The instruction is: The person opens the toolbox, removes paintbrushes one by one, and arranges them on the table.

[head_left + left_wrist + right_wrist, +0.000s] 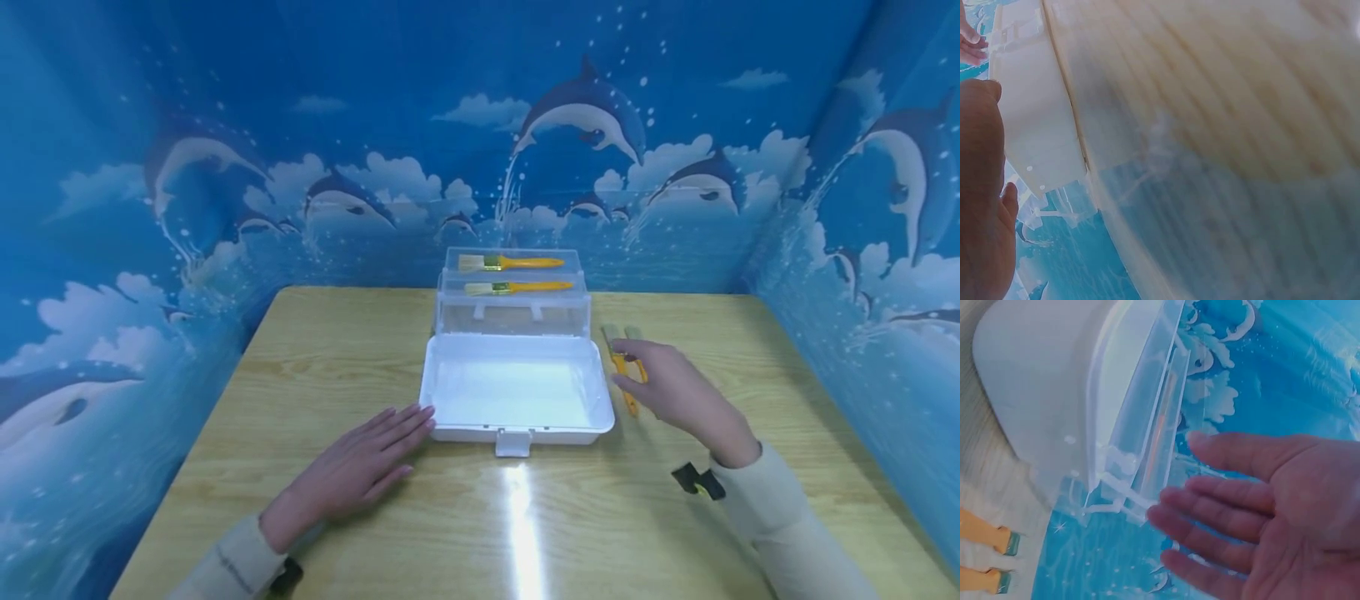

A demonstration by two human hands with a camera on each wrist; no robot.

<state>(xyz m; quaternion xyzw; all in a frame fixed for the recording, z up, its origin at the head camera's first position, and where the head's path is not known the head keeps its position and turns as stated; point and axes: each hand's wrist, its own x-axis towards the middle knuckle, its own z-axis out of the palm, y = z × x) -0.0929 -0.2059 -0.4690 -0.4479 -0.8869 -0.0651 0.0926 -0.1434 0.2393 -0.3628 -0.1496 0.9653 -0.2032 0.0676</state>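
Note:
A white plastic box (465, 435) stands with its lid raised at the back and its bottom compartment bare. My left hand (358, 465) is spread flat at the box's front left corner, fingertips right at its wall. To the right of the box, two paintbrushes lie side by side on the table: the nearer-to-box brush (631, 406) and a second brush (634, 332), both partly hidden by my right hand (663, 383). That hand hovers over them, its fingers extended and holding nothing in the right wrist view, where the orange brush handles (985, 529) show at lower left.
Clear tiers (514, 317) rise behind the box, carrying an upper brush (536, 263) and a lower brush (534, 287) with yellow handles. A latch (513, 442) hangs at the box's front. Dolphin-printed curtains (390, 100) border the wooden table (345, 350).

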